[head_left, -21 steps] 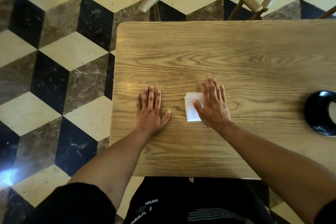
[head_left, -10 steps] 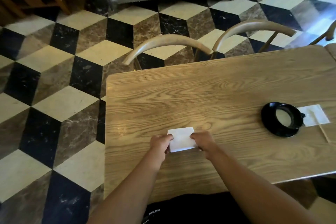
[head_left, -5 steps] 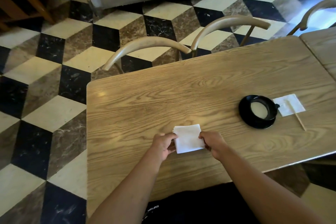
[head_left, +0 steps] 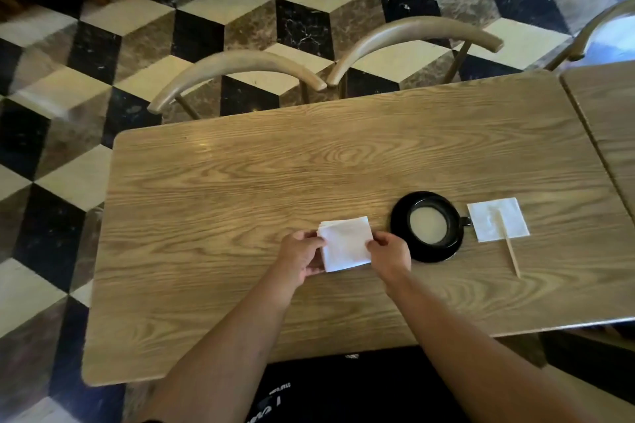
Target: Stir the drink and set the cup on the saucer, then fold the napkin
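A folded white napkin [head_left: 346,243] is held just above the wooden table [head_left: 240,203], near its middle front. My left hand [head_left: 301,257] pinches its left edge and my right hand [head_left: 390,253] pinches its right edge. Right of the hands, a black cup [head_left: 433,226] with a pale milky drink stands on a black saucer [head_left: 400,216], its handle pointing right. Further right lies a second white napkin [head_left: 488,227], flat, with a wooden stir stick [head_left: 508,244] resting across it and onto the table.
Two curved wooden chair backs [head_left: 237,69] [head_left: 415,34] stand against the table's far edge. A second table [head_left: 608,120] abuts on the right. The floor is black, white and brown checkered tile.
Earlier both hands lay flat, the right one pressing the napkin down. Now both pinch the napkin's edges, and it has come closer to the saucer. The camera view has shifted right.
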Demonstrator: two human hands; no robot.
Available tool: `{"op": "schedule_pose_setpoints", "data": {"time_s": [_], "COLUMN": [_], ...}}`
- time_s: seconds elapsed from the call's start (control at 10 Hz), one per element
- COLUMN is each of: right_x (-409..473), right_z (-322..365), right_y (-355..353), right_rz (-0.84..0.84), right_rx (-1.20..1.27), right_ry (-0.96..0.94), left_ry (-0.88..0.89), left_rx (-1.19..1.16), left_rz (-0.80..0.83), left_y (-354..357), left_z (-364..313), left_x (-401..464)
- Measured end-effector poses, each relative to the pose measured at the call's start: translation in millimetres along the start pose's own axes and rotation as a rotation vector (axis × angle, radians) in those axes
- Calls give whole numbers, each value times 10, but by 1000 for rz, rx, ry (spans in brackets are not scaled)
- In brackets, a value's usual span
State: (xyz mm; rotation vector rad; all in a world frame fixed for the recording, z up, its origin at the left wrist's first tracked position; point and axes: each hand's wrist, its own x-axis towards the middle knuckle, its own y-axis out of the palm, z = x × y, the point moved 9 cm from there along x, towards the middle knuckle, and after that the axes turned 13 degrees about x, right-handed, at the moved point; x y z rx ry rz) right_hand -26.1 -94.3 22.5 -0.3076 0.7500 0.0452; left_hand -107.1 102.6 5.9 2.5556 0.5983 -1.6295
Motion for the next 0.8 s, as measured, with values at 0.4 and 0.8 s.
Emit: {"op": "schedule_pose_setpoints", "data": {"time_s": [0.4,0.8], "right_x": [49,-258], "right_z": [-54,-134], "right_y": [-88,-236], "right_rz": [9,18], "right_rx": [-152,-605], "right_ry": [-49,-230], "left_ry": [56,264], "left_rx": [163,716], "left_rz": [-195,-274], "left_y": [134,40], "left_z": [-97,32], "left_x": [68,-202]}}
